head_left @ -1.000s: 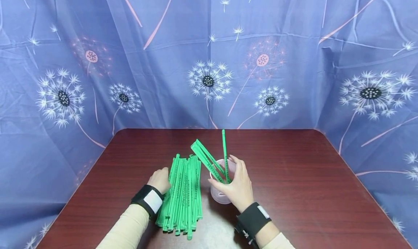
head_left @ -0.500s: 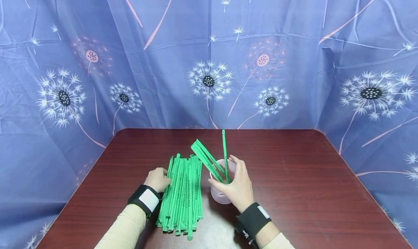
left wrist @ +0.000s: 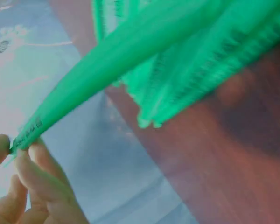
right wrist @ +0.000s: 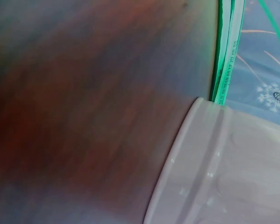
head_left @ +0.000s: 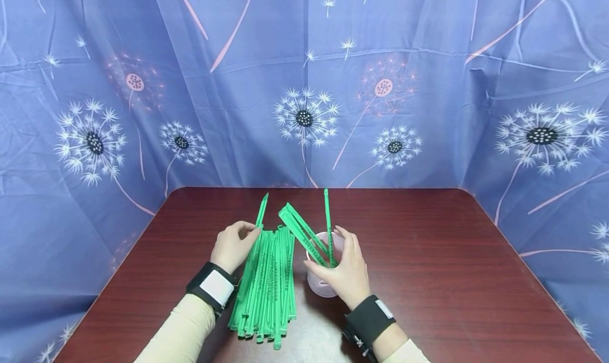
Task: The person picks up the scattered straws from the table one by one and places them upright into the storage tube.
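Between left thumb and fingers my left hand (head_left: 233, 247) pinches a green paper-wrapped straw (head_left: 262, 208), raised above the pile of green wrapped straws (head_left: 271, 284). In the left wrist view the pinched straw (left wrist: 88, 77) runs slantwise across the picture, the fingertips at one end of it. My right hand (head_left: 350, 273) grips a pale translucent plastic cup (head_left: 321, 288) standing on the table, thumb and fingers around its rim. Several wrapped straws (head_left: 301, 230) lean left out of the cup, and one straw (head_left: 327, 215) stands nearly upright. In the right wrist view the cup's side (right wrist: 242, 163) shows large.
The dark red wooden table (head_left: 452, 268) extends to both sides and behind the cup. A blue curtain with dandelion prints (head_left: 247, 114) hangs around its far and side edges. The pile lies close to the cup's left.
My left hand has drawn a straw from the left side of the pile and lifted it, moving away from me and slightly right. The right hand and cup have stayed still.
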A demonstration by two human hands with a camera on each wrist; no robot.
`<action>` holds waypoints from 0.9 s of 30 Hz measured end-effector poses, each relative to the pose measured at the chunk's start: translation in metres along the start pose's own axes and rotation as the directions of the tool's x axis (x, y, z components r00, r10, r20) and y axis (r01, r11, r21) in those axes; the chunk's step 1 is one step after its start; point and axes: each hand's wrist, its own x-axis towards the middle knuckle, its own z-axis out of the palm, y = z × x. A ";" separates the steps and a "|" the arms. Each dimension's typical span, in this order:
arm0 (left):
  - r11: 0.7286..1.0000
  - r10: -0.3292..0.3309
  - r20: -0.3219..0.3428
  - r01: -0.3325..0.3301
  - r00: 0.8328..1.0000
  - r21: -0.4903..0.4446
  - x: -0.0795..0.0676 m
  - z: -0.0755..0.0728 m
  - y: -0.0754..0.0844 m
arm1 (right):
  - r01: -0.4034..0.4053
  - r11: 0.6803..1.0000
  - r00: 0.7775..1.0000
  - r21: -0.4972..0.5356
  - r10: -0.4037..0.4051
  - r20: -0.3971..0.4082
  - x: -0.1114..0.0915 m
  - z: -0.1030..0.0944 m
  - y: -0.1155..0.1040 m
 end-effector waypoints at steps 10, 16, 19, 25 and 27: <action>0.962 0.011 -0.061 -0.028 0.998 -0.271 -0.004 -0.004 0.026 | -0.010 1.000 1.000 0.003 0.010 0.001 0.000 0.001 0.001; 0.875 -0.018 -0.043 -0.005 0.999 -0.485 -0.006 -0.009 0.039 | -0.015 1.000 1.000 0.005 0.015 0.001 -0.001 0.001 0.001; 0.835 -0.019 -0.039 -0.006 0.999 -0.550 -0.007 -0.012 0.044 | -0.010 1.000 1.000 0.010 0.010 0.001 -0.001 0.000 0.001; 0.774 -0.032 -0.047 -0.004 0.998 -0.634 -0.009 -0.017 0.050 | 0.012 1.000 1.000 0.007 -0.012 -0.010 0.000 0.000 0.002; 0.761 -0.044 -0.058 -0.004 0.997 -0.649 -0.008 -0.018 0.050 | 0.017 1.000 1.000 0.004 -0.017 -0.013 0.000 0.000 0.003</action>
